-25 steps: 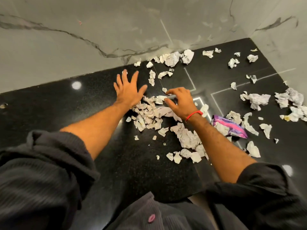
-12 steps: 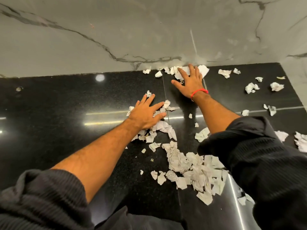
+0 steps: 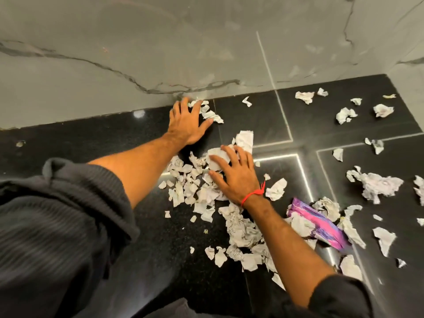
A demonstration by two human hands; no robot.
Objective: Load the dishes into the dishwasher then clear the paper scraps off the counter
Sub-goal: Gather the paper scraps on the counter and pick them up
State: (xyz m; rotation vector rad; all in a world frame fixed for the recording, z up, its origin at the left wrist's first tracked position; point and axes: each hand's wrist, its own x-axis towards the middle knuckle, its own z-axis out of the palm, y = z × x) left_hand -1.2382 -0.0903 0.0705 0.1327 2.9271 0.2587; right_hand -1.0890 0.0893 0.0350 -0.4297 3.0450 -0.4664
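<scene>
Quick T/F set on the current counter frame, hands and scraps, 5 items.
1. The left hand lies flat with spread fingers near the wall. True.
2. The right hand holds the purple wrapper. False: the wrapper lies on the counter to the right of that forearm, apart from the hand.
3. A red thread is tied round the right wrist. True.
4. The right hand rests on a pile of paper scraps. True.
5. The right part of the counter holds no paper. False: loose crumpled scraps are scattered there.
</scene>
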